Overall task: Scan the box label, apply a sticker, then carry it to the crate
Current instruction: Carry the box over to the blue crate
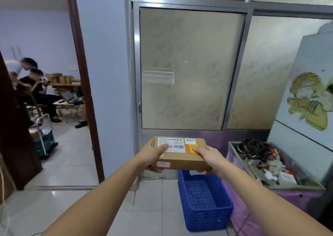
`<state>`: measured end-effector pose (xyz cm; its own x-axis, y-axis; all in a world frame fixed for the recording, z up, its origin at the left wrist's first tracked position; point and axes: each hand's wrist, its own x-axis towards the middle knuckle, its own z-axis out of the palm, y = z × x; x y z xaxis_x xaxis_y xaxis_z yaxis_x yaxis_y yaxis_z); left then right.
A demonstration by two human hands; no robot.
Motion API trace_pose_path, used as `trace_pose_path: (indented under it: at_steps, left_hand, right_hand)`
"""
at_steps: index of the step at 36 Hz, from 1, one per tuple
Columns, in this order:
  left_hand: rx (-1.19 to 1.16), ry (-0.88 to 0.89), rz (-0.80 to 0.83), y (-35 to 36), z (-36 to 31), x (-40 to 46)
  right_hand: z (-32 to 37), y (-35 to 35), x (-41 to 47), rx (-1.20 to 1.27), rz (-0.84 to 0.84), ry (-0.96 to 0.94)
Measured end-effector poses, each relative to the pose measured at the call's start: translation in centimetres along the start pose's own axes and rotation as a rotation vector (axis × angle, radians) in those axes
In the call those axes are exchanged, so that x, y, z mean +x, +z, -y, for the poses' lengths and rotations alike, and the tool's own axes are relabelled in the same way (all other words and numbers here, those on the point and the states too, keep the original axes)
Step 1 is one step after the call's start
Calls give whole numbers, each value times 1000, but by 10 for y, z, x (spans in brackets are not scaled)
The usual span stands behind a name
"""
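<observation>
I hold a flat brown cardboard box (182,159) out in front of me with both hands. My left hand (153,154) grips its left end, thumb on the white barcode label (175,144). My right hand (210,157) grips the right end, thumb pressed on a yellow and red sticker (190,148). A small white tag sits on the box's front side. A blue plastic crate (205,199) stands on the floor, below and slightly right of the box, with nothing visible inside.
A bin (270,163) full of scrap packaging on a purple cloth stands right of the crate. A frosted glass door with metal frame (189,69) is ahead. At left an open doorway (59,154) shows people seated and a wheeled cart (45,140).
</observation>
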<state>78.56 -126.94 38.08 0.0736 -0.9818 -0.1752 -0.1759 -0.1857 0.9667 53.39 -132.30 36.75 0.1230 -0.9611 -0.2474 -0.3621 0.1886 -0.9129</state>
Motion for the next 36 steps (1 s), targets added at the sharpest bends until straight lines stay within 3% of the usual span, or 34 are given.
trace_pose_path:
  at_steps: [13,36]
  left_hand:
    - [38,-14,70,-53,-7,180]
    - [83,8,141,-33,-39,504]
  right_hand:
    - [32,32,167,28,-31,30]
    - [56,-19,463,109,-49,39]
